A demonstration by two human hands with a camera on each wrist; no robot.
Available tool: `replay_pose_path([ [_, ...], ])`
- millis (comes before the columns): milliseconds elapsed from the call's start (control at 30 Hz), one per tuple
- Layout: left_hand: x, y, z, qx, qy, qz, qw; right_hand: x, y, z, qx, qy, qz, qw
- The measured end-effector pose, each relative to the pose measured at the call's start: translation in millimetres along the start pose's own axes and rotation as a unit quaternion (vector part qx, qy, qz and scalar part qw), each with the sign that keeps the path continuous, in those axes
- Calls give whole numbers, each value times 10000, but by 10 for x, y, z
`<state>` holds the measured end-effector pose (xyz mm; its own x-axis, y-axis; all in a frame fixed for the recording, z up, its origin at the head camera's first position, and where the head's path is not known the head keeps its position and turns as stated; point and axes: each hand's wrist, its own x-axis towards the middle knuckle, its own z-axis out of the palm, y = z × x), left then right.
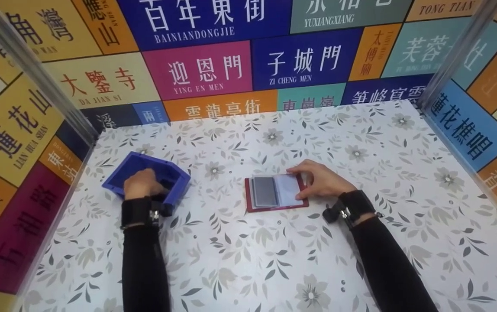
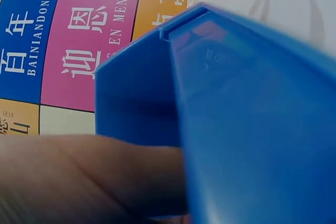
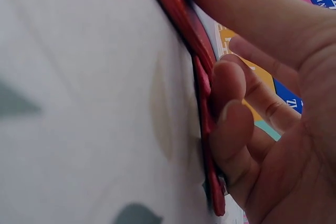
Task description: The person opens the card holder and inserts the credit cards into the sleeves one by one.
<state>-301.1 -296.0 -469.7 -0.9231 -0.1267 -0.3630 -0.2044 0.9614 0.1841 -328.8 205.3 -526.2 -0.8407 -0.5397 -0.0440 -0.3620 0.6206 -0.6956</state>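
Observation:
My left hand is down inside a blue plastic bin, which stands tilted toward me on the left of the table. In the left wrist view, one finger passes behind the bin's wall, so the fingertips and anything they touch are hidden. My right hand grips the right edge of a small red card holder. The holder lies open, with clear plastic sleeves and a grey insert on its left side. In the right wrist view, its red cover is seen edge-on against my curled fingers.
The table has a white cloth with grey flowers and leaves. Colourful panels with Chinese place names stand behind it and on both sides. Clear corner strips mark the back corners.

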Motion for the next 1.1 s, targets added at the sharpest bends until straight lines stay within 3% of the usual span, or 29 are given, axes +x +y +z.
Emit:
replay_pose_path([
  [167,-6,-2,-8,-61,-62,42,10000,-5,6,5,65,-7,-16,10000],
  [333,-5,-2,-1,-203,127,168,9996,-18,5,4,140,15,-130,9998],
  [467,-10,-11,-9,-380,694,357,9962,-11,0,8,150,-24,-113,9998],
  [633,-52,-66,-79,-519,1476,354,9870,11,-18,8,144,-64,-35,9999],
  [833,-190,-60,-243,-1269,1831,566,9732,5,-29,-7,103,-56,29,9999],
  [900,-225,-12,-287,-1825,1936,728,9612,1,-25,-8,123,-57,32,9999],
  [933,-236,22,-301,-2260,1964,816,9506,-1,-22,-8,133,-53,21,9999],
  [1000,-248,114,-322,-3294,1871,1049,9195,-1,-10,-6,153,-61,10,9999],
  [1100,-263,278,-330,-4693,1447,1246,8621,-1,2,-2,178,-67,3,9998],
])
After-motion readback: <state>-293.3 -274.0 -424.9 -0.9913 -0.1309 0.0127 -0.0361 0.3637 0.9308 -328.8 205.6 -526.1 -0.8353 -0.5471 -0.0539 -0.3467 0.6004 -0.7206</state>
